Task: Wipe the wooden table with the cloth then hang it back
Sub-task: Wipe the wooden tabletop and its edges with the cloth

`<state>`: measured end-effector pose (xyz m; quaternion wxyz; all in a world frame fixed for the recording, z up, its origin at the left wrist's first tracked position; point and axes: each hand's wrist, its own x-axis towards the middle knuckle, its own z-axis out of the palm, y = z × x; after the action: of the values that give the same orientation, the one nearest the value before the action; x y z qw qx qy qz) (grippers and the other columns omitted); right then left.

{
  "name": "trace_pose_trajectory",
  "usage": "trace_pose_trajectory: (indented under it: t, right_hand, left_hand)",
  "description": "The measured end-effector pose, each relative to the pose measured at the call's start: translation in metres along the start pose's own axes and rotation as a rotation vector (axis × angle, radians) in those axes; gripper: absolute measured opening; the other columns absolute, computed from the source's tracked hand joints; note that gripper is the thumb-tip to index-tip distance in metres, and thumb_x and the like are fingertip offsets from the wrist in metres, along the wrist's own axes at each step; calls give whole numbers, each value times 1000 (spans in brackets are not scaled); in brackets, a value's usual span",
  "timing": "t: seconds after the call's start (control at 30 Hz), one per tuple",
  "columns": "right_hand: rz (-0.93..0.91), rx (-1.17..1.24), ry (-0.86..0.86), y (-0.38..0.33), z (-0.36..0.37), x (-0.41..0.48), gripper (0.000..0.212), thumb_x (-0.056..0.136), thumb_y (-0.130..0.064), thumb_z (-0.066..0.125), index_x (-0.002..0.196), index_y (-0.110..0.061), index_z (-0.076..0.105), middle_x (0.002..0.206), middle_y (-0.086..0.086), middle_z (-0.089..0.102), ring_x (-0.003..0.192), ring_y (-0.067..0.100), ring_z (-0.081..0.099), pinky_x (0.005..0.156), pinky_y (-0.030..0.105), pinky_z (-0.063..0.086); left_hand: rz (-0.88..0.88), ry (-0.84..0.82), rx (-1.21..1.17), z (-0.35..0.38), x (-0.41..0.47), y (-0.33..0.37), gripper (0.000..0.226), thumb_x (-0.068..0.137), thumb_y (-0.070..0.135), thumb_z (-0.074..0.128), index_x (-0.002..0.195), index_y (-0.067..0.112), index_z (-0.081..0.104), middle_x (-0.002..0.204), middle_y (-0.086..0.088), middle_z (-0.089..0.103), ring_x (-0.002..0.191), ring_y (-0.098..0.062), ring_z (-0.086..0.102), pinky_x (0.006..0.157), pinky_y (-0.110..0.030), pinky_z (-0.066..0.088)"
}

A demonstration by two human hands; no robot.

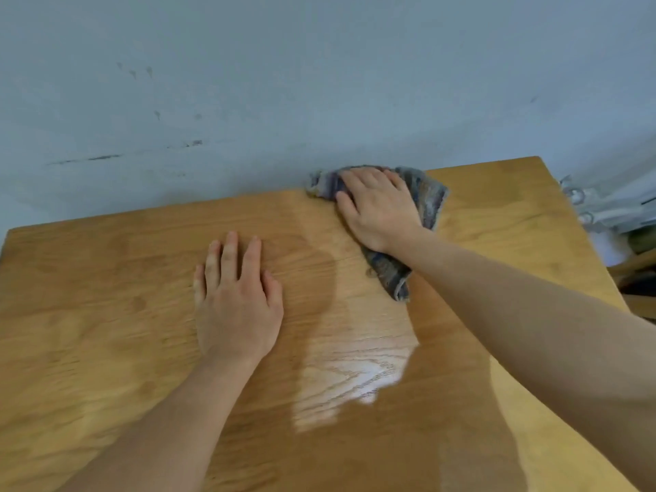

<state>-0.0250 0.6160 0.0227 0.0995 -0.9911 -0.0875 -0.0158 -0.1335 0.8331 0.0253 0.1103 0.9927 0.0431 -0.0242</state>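
While my left hand (238,300) lies flat on the wooden worktop (106,314), palm down, fingers straight and close together, holding nothing, my right hand (380,211) presses on the cloth (431,198). The right-hand fingers are extended across the fabric and slightly spread. They bear down on it and are not curled round it.

Cloth position: at the far edge of the worktop, right of centre, touching the line where the worktop meets the wall (319,83). The cloth is mottled grey-blue and crumpled. One end protrudes to the left past my fingertips. A second end trails toward me from under my right wrist and lies flat on the wood.

Hand separation: the two hands are apart, the left one nearer to me and left of the cloth.

Surface condition: a bright glossy patch (355,381) shows between my forearms, with the wood grain visible in it.

Surroundings: the wall is pale blue-grey with dark scuff marks. Beyond the right edge of the worktop sit pale items with metal rings (582,207), too blurred to identify.
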Motion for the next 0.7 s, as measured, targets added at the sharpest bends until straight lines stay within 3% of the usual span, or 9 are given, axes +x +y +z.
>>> trace_pose_trajectory:
  t: [0.1,0.2,0.27,0.37,0.43,0.6,0.7]
  right_hand:
    - [280,-2,19,62,-13,-3,45,102,-40,26,127,-17,56,135,3,56,132,21,41,115,43,19]
    - [413,-39,51,54,-10,-1,48,100,-41,24,124,-14,56,134,7,56,133,25,40,114,47,20]
    - [327,-42,62,7,-2,-9,49,98,-42,27,132,-17,52,143,6,50,139,23,35,114,47,21]
    - [-16,33,-79,-57,7,-38,53,101,-44,24,152,-27,29,162,-8,22,149,16,13,119,44,11]
    - [-105,54,-130,-44,2,-45,52,103,-43,22,154,-32,23,163,-11,16,150,13,9,120,41,7]
    - [276,2,46,81,-19,-23,47,99,-41,27,138,-24,47,147,-1,45,142,19,30,113,43,22]
    - [339,-2,65,102,-18,-16,43,100,-38,27,129,-18,53,139,2,51,137,21,35,113,46,21]
  left_hand:
    - [7,1,-4,-1,-1,1,51,97,37,31,147,23,33,158,-7,23,147,-26,13,119,-48,12]
    - [13,2,-11,0,0,1,51,97,36,31,146,22,33,157,-8,25,147,-28,14,118,-49,13]
    - [17,9,-13,0,1,2,51,96,35,33,145,21,35,156,-9,27,146,-29,16,118,-50,14]
    - [19,26,-24,-1,-3,2,51,96,33,36,145,20,36,155,-10,29,145,-29,19,117,-50,16]
    - [21,20,-27,0,-5,0,51,96,33,36,146,22,35,156,-8,28,146,-27,18,118,-50,16]
    - [27,15,-10,0,1,5,51,96,34,35,146,22,35,157,-8,26,146,-27,16,118,-49,14]
    - [1,-14,40,-1,1,1,53,97,33,33,148,23,31,158,-9,23,146,-29,14,118,-50,13]
